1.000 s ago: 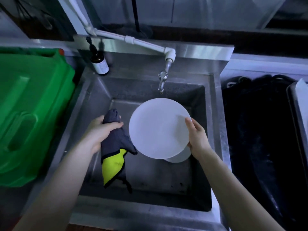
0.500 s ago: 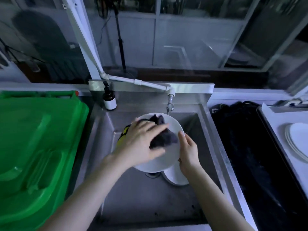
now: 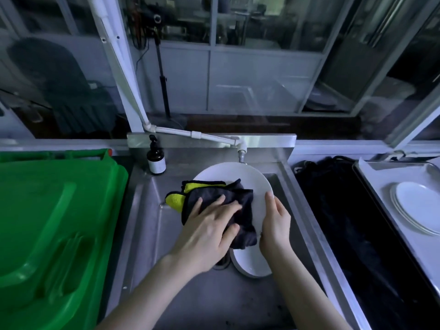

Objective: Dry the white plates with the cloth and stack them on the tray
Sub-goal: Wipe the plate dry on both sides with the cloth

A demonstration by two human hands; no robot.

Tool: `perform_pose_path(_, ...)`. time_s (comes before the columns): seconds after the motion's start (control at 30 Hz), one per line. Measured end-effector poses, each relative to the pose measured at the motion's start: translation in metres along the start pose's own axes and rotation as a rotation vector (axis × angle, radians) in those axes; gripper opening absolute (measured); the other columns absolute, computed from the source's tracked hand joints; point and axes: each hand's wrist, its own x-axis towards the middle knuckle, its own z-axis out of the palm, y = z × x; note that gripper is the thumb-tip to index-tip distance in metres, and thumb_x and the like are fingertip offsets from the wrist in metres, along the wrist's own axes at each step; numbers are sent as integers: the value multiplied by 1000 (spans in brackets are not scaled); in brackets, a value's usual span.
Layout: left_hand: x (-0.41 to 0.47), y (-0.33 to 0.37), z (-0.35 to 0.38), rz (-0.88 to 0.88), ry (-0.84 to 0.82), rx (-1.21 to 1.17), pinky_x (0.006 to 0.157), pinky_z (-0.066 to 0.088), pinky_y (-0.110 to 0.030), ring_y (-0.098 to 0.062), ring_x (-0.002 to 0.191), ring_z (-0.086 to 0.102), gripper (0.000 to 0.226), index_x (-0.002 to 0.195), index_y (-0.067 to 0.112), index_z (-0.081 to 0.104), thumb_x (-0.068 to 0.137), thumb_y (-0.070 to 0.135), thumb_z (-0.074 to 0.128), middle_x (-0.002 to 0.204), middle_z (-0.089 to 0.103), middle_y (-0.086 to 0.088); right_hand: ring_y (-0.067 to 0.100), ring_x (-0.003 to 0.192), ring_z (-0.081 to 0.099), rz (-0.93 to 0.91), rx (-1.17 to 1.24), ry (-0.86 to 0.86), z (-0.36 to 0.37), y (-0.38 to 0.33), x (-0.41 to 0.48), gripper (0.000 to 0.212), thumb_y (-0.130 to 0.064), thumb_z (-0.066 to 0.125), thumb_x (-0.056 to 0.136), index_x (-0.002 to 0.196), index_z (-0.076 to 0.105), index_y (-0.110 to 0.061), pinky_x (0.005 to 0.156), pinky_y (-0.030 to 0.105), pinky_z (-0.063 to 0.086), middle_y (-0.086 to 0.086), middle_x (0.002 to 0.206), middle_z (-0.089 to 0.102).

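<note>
Over the steel sink (image 3: 152, 225) I hold a white plate (image 3: 234, 173) tilted towards me. My right hand (image 3: 275, 222) grips its right rim, thumb on the face. A dark grey cloth with yellow lining (image 3: 215, 198) lies spread over the plate's face, and my left hand (image 3: 209, 231) presses flat on it with straight fingers. Another white plate (image 3: 248, 262) lies in the sink bottom, partly hidden under my hands. At the far right, a metal tray (image 3: 381, 194) carries a small stack of white plates (image 3: 419, 206).
A big green plastic bin (image 3: 54, 225) fills the left side. A dark pump bottle (image 3: 156, 160) stands at the sink's back left corner, and the tap (image 3: 241, 153) hangs just behind the plate. A black mat or cloth (image 3: 345, 210) lies between sink and tray.
My left hand brought the cloth from beside the plate onto its face and now rubs it, the cloth spread wider. The view has lifted, showing the tray at right.
</note>
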Motion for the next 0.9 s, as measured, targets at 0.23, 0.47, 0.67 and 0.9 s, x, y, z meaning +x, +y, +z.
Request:
perform_pose_path(0.23, 51, 12, -7, 15, -9, 192, 121, 5, -47, -7, 150, 8, 58, 151, 40, 30, 95, 47, 18, 161, 14, 23, 16, 90, 72, 21, 41, -118, 0, -9, -16, 31, -28, 52, 103, 93, 80, -21, 77, 31, 59, 6, 94, 78)
perform_pose_path(0.47, 29, -1, -28, -141, 104, 234, 118, 18, -46, -11, 148, 22, 55, 147, 34, 43, 94, 40, 26, 157, 29, 18, 21, 70, 50, -139, -30, 2, -15, -56, 16, 47, -43, 56, 96, 88, 59, 3, 66, 39, 41, 11, 74, 54)
perform_pose_path(0.67, -1, 55, -5, 82, 110, 134, 119, 14, -51, -12, 151, 13, 54, 150, 32, 37, 97, 35, 30, 160, 23, 18, 7, 60, 48, -199, -82, -63, -14, -57, 18, 42, -39, 54, 100, 70, 60, -10, 61, 26, 41, -4, 60, 54)
perform_pose_path(0.9, 54, 41, -31, -228, 94, 260, 121, 6, -46, -7, 151, -3, 53, 155, 38, 17, 103, 39, 26, 162, 1, 22, 12, 69, 48, -168, -81, -170, -19, -47, 3, 41, -38, 56, 99, 82, 63, -2, 66, 32, 40, 0, 70, 56)
